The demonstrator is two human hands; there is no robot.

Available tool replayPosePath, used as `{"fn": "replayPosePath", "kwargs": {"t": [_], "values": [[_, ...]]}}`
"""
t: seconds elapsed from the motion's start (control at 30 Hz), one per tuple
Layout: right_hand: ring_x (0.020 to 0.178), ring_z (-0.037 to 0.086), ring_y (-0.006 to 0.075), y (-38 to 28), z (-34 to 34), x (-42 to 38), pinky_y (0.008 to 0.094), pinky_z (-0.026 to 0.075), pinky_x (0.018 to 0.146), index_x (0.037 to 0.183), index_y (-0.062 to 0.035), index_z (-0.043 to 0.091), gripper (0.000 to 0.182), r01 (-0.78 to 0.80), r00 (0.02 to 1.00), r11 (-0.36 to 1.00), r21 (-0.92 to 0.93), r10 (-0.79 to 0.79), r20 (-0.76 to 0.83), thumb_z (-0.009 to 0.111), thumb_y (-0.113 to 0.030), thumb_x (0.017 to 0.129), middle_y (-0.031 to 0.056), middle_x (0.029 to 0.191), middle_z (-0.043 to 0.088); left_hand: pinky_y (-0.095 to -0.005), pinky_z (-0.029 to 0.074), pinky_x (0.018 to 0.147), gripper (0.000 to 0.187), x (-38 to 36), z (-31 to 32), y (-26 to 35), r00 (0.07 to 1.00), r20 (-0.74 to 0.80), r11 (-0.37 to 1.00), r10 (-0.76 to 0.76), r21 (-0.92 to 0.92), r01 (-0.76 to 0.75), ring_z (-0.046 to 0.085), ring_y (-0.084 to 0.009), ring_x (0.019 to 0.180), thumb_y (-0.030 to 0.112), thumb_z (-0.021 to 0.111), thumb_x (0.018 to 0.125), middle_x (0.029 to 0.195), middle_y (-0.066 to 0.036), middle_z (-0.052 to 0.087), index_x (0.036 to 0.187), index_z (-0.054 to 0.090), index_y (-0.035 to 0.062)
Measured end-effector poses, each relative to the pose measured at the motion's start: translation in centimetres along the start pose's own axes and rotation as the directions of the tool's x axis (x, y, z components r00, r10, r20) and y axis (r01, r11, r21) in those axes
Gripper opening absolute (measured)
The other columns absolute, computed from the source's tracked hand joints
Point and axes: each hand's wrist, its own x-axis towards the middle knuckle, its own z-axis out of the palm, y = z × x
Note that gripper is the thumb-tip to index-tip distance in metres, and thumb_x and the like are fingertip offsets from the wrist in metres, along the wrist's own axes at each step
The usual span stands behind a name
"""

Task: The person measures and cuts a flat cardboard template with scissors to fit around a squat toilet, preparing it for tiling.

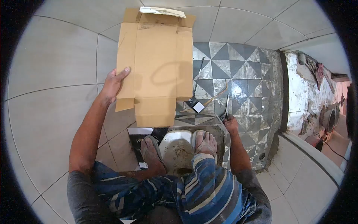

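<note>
My left hand [115,85] grips the left edge of an unfolded cardboard box [156,63], thumb over its face and fingers behind. The cardboard stands out flat in front of me, with creases, side flaps and a torn whitish strip at its top. Low on the right, my right hand [231,125] is closed around a thin-bladed tool [227,106] with a dark handle; its blade points away from me over the patterned tiles. Just left of that tool lies a small black-and-white box [196,105], beside a bent yellowish strip [216,98].
My sandalled feet [204,143] flank a dirt-covered white fixture [177,138]. Black-and-white printed cardboard [136,136] lies under my left foot. A thin black strip [199,72] rests on the patterned floor [248,89]. Beyond a raised sill at right are a bucket [329,118] and a cable [332,146].
</note>
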Motion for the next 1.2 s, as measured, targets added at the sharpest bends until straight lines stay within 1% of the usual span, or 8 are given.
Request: {"fn": "replayPosePath", "kwargs": {"t": [0.07, 0.17, 0.23, 0.5, 0.87, 1.07, 1.13, 1.2], "values": [[0.089, 0.072, 0.0357, 0.8, -0.6, 0.0, 0.0435, 0.056, 0.076, 0.097, 0.0030, 0.068, 0.043, -0.065, 0.998, 0.991, -0.118, 0.064, -0.018, 0.077, -0.037, 0.084, 0.0233, 0.088, 0.072, -0.0356, 0.058, 0.091, 0.050, -0.3, -0.1, 0.2, 0.999, 0.042, 1.000, 0.000, -0.022, 0.001, 0.068, -0.0203, 0.107, 0.031, 0.066, 0.100, 0.123, -0.014, 0.066, 0.136, 0.051, -0.0013], [0.079, 0.070, 0.0196, 2.8, -1.3, 0.8, 0.0343, 0.053, 0.066, 0.100, 0.0006, 0.069, 0.032, -0.164, 0.986, 0.957, 0.239, 0.150, 0.078, 0.074, -0.029, 0.090, 0.0135, 0.081, 0.071, -0.0360, 0.057, 0.092, 0.052, -0.8, 0.1, 0.7, 0.997, 0.078, 0.999, -0.009, -0.039, 0.012, 0.067, -0.0207, 0.109, 0.031, 0.066, 0.100, 0.125, -0.014, 0.066, 0.138, 0.051, -0.0001], [0.077, 0.064, 0.0098, -1.6, -4.7, -1.8, 0.0284, 0.049, 0.061, 0.106, -0.0040, 0.069, 0.019, 0.004, 0.995, 0.714, 0.701, 0.068, -0.075, 0.070, -0.020, 0.095, 0.0056, 0.082, 0.070, -0.0364, 0.057, 0.093, 0.052, -0.9, 0.2, 0.7, 0.996, 0.085, 0.999, -0.018, -0.031, 0.021, 0.067, -0.0208, 0.110, 0.031, 0.066, 0.100, 0.125, -0.013, 0.066, 0.138, 0.051, 0.0004], [0.106, 0.063, 0.0148, -24.2, -11.8, -12.2, 0.0326, 0.051, 0.094, 0.135, -0.0046, 0.058, 0.042, 0.352, 0.860, 0.458, 0.816, -0.503, -0.088, 0.070, -0.019, 0.097, 0.0062, 0.118, 0.068, -0.0356, 0.054, 0.098, 0.052, -0.1, 0.7, -0.3, 0.993, 0.121, 0.990, -0.013, -0.136, 0.030, 0.066, -0.0204, 0.112, 0.030, 0.066, 0.100, 0.131, -0.013, 0.063, 0.141, 0.049, 0.0010], [0.091, 0.064, 0.0102, -27.5, -10.1, -13.6, 0.0274, 0.052, 0.082, 0.121, -0.0008, 0.062, 0.024, 0.190, 0.886, 0.458, 0.868, -0.462, 0.050, 0.062, -0.014, 0.102, 0.0059, 0.105, 0.071, -0.0384, 0.058, 0.093, 0.052, -1.5, 1.5, -3.5, 0.999, 0.030, 0.996, -0.041, -0.081, 0.043, 0.068, -0.0220, 0.109, 0.030, 0.071, 0.097, 0.125, -0.014, 0.066, 0.134, 0.051, -0.0001], [0.079, 0.060, 0.0097, -27.1, -9.1, -13.6, 0.0288, 0.050, 0.070, 0.116, -0.0003, 0.063, 0.022, 0.289, 0.902, 0.385, 0.877, -0.417, -0.114, 0.064, -0.014, 0.099, 0.0049, 0.097, 0.070, -0.0374, 0.058, 0.092, 0.051, -2.2, 2.1, -3.3, 0.996, 0.046, 0.990, -0.080, -0.116, 0.085, 0.069, -0.0212, 0.108, 0.027, 0.074, 0.095, 0.122, -0.013, 0.068, 0.133, 0.054, -0.0004], [0.084, 0.064, 0.0108, -26.1, -9.0, -13.1, 0.0300, 0.052, 0.073, 0.119, 0.0003, 0.062, 0.026, 0.260, 0.920, 0.636, 0.727, -0.392, 0.013, 0.066, -0.014, 0.098, 0.0075, 0.100, 0.072, -0.0372, 0.058, 0.091, 0.051, -2.4, 2.5, -3.2, 0.994, 0.070, 0.989, -0.087, -0.115, 0.095, 0.069, -0.0215, 0.109, 0.027, 0.073, 0.096, 0.123, -0.013, 0.068, 0.134, 0.054, -0.0004], [0.083, 0.064, 0.0106, -25.9, -8.5, -13.0, 0.0297, 0.052, 0.073, 0.118, 0.0001, 0.063, 0.025, 0.242, 0.924, 0.656, 0.714, -0.381, 0.037, 0.066, -0.014, 0.098, 0.0068, 0.098, 0.071, -0.0402, 0.057, 0.095, 0.058, -2.0, 1.9, -3.5, 0.987, 0.121, 0.992, -0.109, -0.057, 0.116, 0.067, -0.0256, 0.113, 0.033, 0.069, 0.098, 0.127, -0.015, 0.065, 0.140, 0.047, 0.0000]]}}
